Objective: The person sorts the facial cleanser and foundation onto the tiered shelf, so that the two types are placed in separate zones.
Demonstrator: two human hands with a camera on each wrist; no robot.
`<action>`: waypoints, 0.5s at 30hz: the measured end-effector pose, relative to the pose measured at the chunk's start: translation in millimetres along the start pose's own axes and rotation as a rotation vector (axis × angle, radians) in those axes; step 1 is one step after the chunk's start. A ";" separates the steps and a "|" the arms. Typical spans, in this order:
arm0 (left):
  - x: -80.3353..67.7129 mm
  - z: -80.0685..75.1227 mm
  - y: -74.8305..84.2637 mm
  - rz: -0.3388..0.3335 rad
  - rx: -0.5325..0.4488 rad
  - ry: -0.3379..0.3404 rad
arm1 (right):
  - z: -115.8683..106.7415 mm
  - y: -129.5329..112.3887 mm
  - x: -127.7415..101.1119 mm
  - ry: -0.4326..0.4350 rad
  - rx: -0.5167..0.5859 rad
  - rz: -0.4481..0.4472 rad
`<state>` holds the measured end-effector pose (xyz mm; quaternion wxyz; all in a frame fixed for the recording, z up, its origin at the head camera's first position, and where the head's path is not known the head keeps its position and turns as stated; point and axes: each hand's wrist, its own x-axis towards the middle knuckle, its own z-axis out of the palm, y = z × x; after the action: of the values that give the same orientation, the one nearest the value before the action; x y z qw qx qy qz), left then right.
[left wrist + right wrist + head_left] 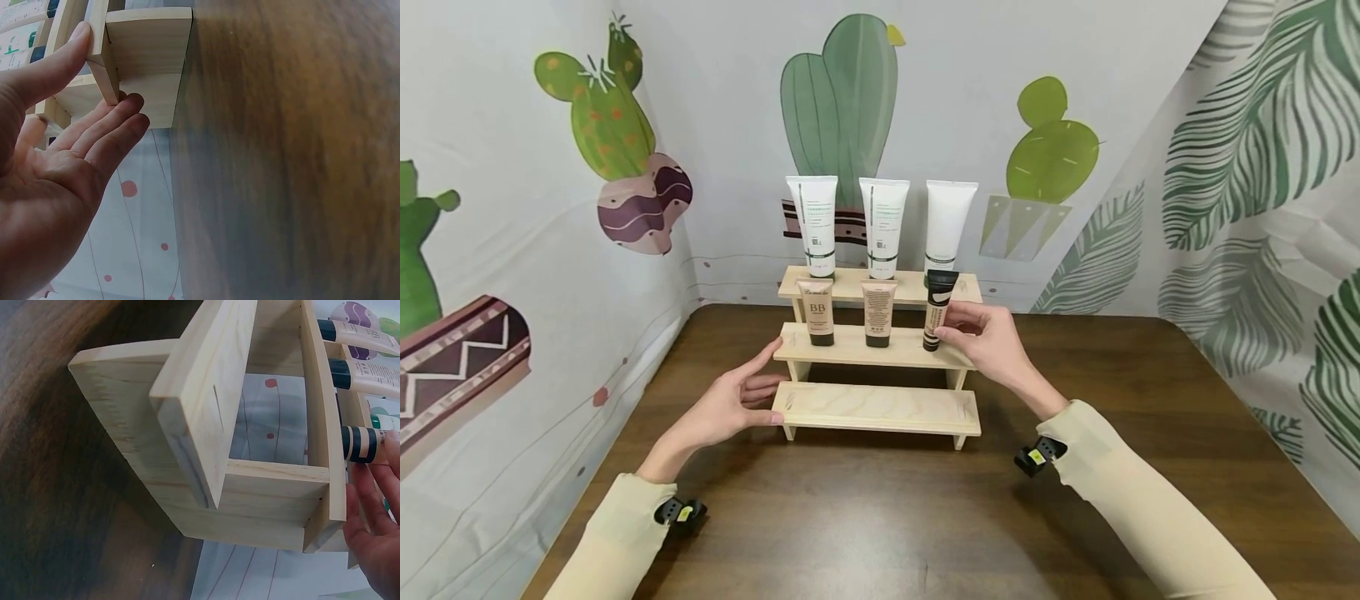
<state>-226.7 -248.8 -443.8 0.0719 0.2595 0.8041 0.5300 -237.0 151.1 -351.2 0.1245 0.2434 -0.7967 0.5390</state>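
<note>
Surface [880, 517] of dark wood carries a three-step pale wooden rack [880, 408], which serves as landmark for everything else. On the rack's top step stand three white tubes [880, 225], upright in a row; on its middle step stand two beige tubes [850, 312] at left and centre, and a black-capped striped tube [937, 310] at the right end, cap down and leaning a little. Right hand [988, 342] is at the rack's right end, its grip pinching that striped tube between thumb and fingertips [369, 500]; the tube's long axis runs nearly vertical, and it lies directly left of the palm. Left hand [730, 404] is at the rack's left end, fingers [112, 125] spread and straight, touching the side of the lowest step, thumb on the step above. The right hand is by far the nearer to the striped tube.
</note>
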 end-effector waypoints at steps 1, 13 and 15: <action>0.0 0.3 0.2 -0.006 0.000 0.001 | -0.3 -0.3 -0.1 0.001 -0.002 0.004; 2.3 0.6 1.5 0.020 -0.005 -0.010 | -3.5 1.7 -1.7 0.004 -0.006 0.011; 2.6 0.4 1.3 0.026 -0.003 -0.015 | -5.6 1.6 -3.5 0.008 -0.008 0.020</action>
<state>-228.4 -246.8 -442.4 0.0714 0.2739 0.7994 0.5300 -235.2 157.6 -351.9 0.1233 0.2328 -0.8008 0.5378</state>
